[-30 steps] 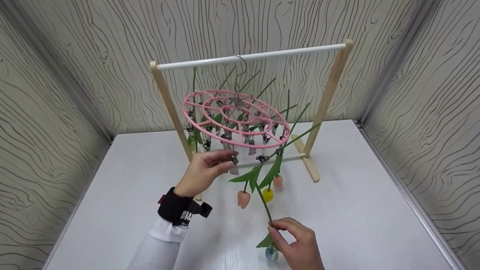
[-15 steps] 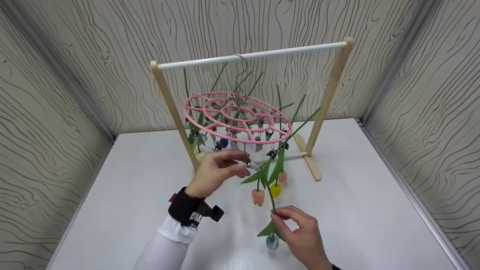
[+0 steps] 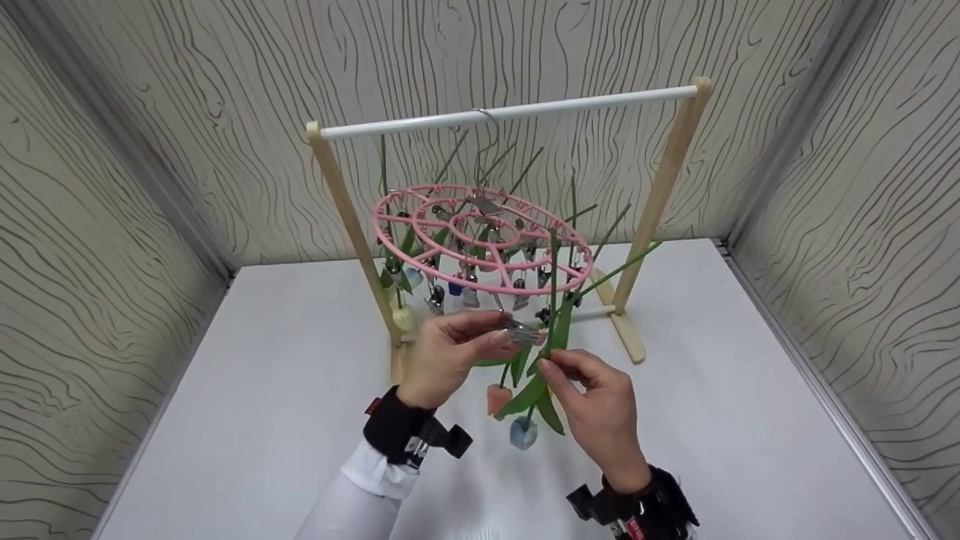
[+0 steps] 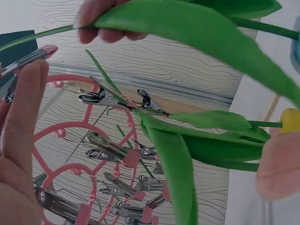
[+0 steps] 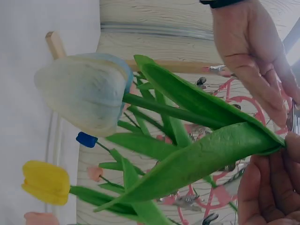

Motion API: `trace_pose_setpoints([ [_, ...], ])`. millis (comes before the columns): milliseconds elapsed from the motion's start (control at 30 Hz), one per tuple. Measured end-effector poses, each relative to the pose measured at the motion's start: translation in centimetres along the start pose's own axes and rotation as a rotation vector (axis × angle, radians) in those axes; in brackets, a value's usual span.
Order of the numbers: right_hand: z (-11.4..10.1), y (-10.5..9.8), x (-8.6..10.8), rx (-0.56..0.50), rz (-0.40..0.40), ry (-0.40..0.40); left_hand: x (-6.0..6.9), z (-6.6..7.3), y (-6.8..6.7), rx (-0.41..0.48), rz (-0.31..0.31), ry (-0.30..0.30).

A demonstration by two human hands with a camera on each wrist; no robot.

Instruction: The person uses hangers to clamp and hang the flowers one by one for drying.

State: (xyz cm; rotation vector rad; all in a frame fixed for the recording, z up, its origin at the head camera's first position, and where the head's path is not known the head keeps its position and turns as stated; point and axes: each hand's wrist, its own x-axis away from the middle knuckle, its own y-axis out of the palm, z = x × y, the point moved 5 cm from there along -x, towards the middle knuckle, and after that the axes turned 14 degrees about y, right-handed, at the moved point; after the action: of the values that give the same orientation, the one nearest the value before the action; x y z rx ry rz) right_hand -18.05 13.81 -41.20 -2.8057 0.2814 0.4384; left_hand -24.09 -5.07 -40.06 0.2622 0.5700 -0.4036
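My left hand (image 3: 450, 356) pinches a metal clip (image 3: 525, 332) with pink tips, which hangs from the edge of a round pink clip hanger (image 3: 517, 291). Close by on the right, my right hand (image 3: 600, 405) pinches an artificial tulip by its stem, just where the leaves begin. That pale blue tulip (image 3: 523, 433) points bloom-down, with its bare stem (image 3: 553, 277) rising in front of the hanger. In the right wrist view the bloom (image 5: 84, 93) looks white and blue. The clip (image 4: 28, 58) is near the stem in the left wrist view; I cannot tell whether they touch.
The hanger hooks onto a white rod (image 3: 585, 105) on wooden posts (image 3: 667, 180). Other tulips hang bloom-down from its clips, among them a peach one (image 3: 499, 400) and a yellow one (image 5: 45, 183). Several clips dangle beneath the rings. A white table (image 3: 712, 420) lies below, with patterned panels behind.
My right hand has raised the blue tulip toward the hanger and now grips it by the leaf base, with the stem upright. My left hand has moved right with the clip, tilting it sideways.
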Motion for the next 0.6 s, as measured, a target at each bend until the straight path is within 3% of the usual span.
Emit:
trace_pose_setpoints([
  [300,-0.7,0.3,-0.3,-0.012,0.038,-0.016,0.6,-1.1,1.1,0.094,0.152,0.068],
  [600,-1.0,0.2,-0.4,-0.056,0.053,-0.042,0.9,-1.3,1.9,0.151,0.261,0.064],
])
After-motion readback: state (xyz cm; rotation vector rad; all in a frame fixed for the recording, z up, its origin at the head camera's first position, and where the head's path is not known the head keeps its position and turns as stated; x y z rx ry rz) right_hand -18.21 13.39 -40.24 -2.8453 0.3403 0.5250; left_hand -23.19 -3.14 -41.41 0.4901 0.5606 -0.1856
